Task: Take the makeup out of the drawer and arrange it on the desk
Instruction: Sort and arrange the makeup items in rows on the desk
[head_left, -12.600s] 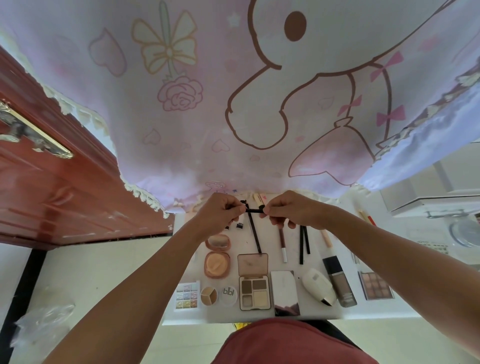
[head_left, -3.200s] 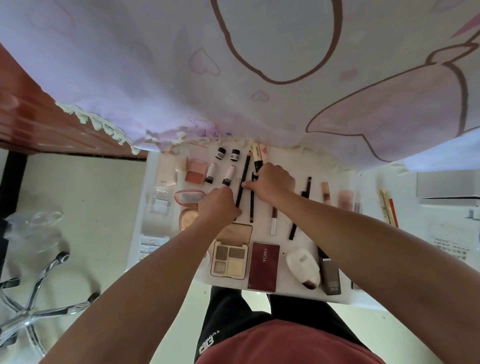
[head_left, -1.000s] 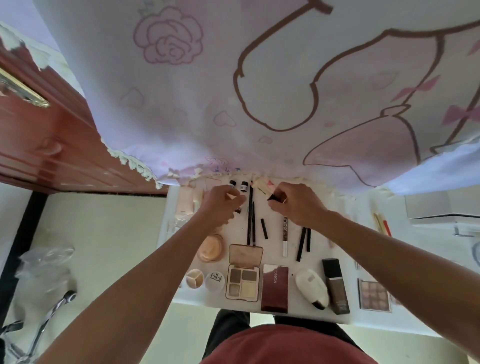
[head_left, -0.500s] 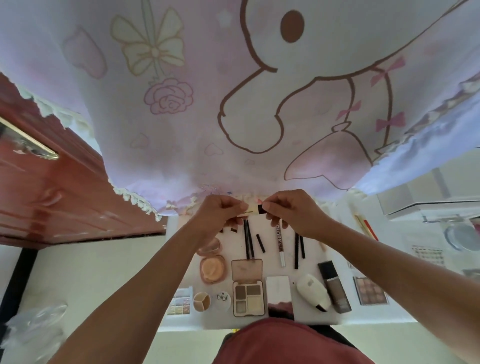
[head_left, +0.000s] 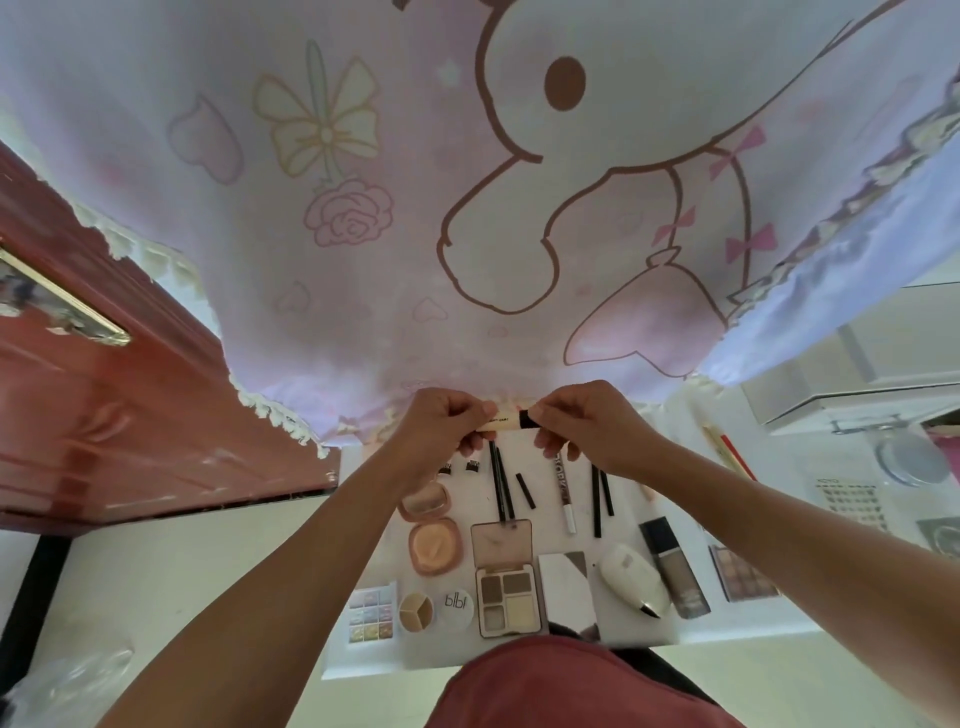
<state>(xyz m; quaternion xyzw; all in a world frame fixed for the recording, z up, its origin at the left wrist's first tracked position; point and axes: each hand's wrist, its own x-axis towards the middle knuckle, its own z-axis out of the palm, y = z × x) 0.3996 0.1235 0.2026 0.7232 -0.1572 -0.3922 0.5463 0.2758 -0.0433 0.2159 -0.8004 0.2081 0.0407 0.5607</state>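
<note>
Tube (head_left: 503, 422) between left fingers (head_left: 477, 415) and right fingers (head_left: 544, 414)

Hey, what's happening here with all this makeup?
A person is laying makeup out on a white desk. Both hands are raised above it: the left hand holds the cream body of a small tube, and the right hand pinches its black cap. Palettes, compacts and pencils already lie in rows below.
</note>
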